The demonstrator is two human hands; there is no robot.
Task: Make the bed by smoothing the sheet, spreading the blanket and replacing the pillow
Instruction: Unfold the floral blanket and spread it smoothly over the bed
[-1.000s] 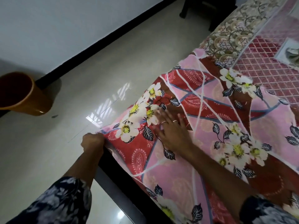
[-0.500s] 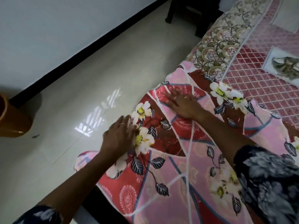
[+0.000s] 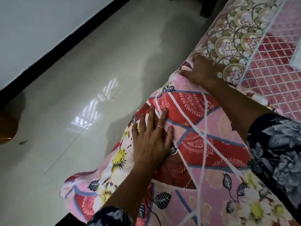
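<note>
A pink and red floral blanket lies over the bed's left side, its edge hanging off toward the floor. My left hand presses flat on it near that edge, fingers spread. Farther up the bed, my right hand rests on the blanket's upper corner, fingers curled over the fold where it meets the patterned sheet. No pillow shows.
Glossy pale floor tiles run along the bed's left side, up to a white wall with a black skirting. An orange bucket stands at the far left. Dark furniture legs stand beyond the bed.
Both hands have slid up the bed along the blanket's edge. My left hand let go of the hanging edge and now lies flat; my right hand reached the upper corner.
</note>
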